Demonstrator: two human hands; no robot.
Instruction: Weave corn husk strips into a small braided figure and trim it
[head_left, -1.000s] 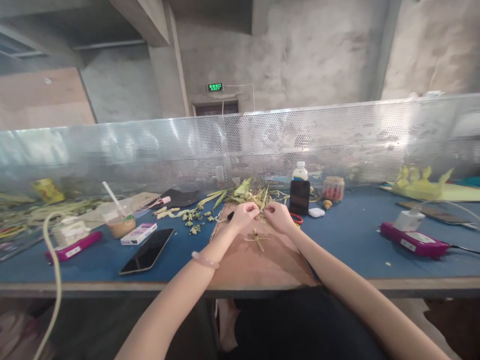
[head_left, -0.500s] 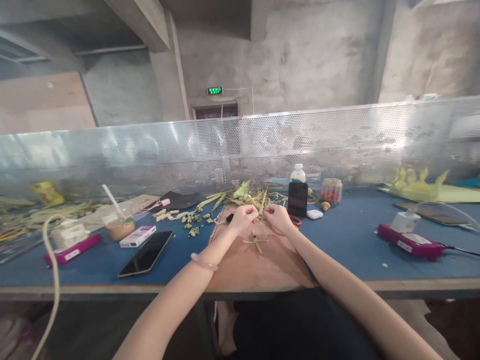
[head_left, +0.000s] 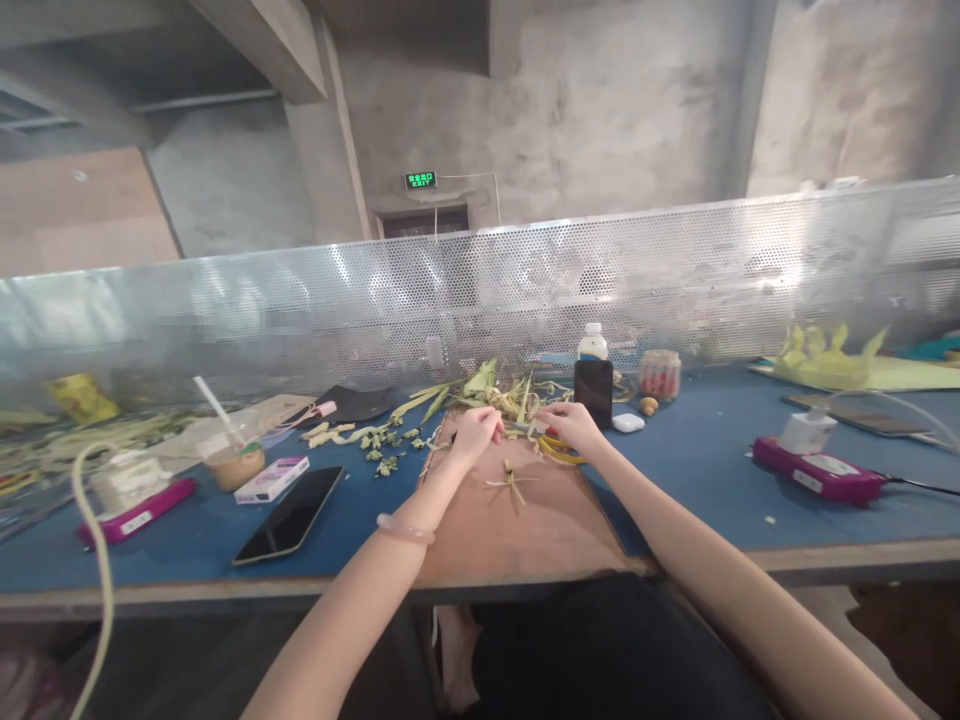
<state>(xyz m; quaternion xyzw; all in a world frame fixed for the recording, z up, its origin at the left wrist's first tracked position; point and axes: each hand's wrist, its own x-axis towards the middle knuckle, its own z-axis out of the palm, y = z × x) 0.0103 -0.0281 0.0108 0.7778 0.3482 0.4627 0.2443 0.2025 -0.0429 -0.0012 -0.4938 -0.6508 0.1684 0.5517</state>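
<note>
Over the far part of a brown board, my left hand is closed, fingers curled inward; what they pinch is too small to make out. My right hand is a little to the right, thumb and fingers pressed together around something I cannot make out. Below its fingers lie scissors with yellow handles. A small bundle of pale strips, spread like legs from a dark centre, lies on the board nearer to me. A heap of dried leaves and husks lies just beyond both hands.
Left are a black tablet or phone, a small box, a drink cup with straw and a purple power strip. Right are an upright phone, white case, jar and another purple strip.
My right hand has shifted slightly and its fingers now reach further left. The yellow scissor handles now show below it. My left hand has moved slightly left, away from the right.
</note>
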